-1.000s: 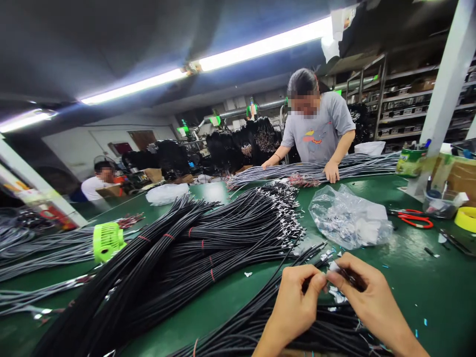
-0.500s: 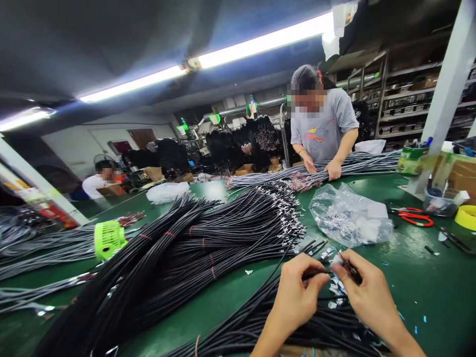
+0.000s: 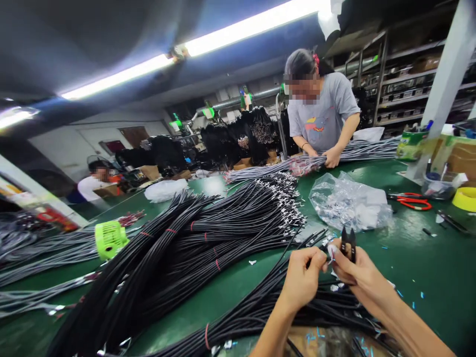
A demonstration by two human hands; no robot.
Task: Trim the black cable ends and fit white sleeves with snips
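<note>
My left hand [image 3: 303,277] is closed in a pinch on the end of a black cable [image 3: 267,287] from the bundle lying below it. My right hand [image 3: 357,270] is closed round small black snips [image 3: 348,242], whose tips point up just right of the pinched cable end. Both hands hover over a bundle of black cables [image 3: 297,312] near the table's front edge. A large heap of black cables with metal terminals and red ties [image 3: 208,233] spreads to the left.
A crumpled clear plastic bag [image 3: 347,203] lies beyond my hands on the green table [image 3: 420,263]. Red-handled scissors [image 3: 411,201], a yellow tape roll [image 3: 464,198] and a small green fan [image 3: 109,239] rest there. A person [image 3: 322,114] opposite handles grey cables [image 3: 334,158].
My hands have lifted slightly and the snips now point upward. The person opposite has brought both hands together on the grey cables. The view has shifted a little.
</note>
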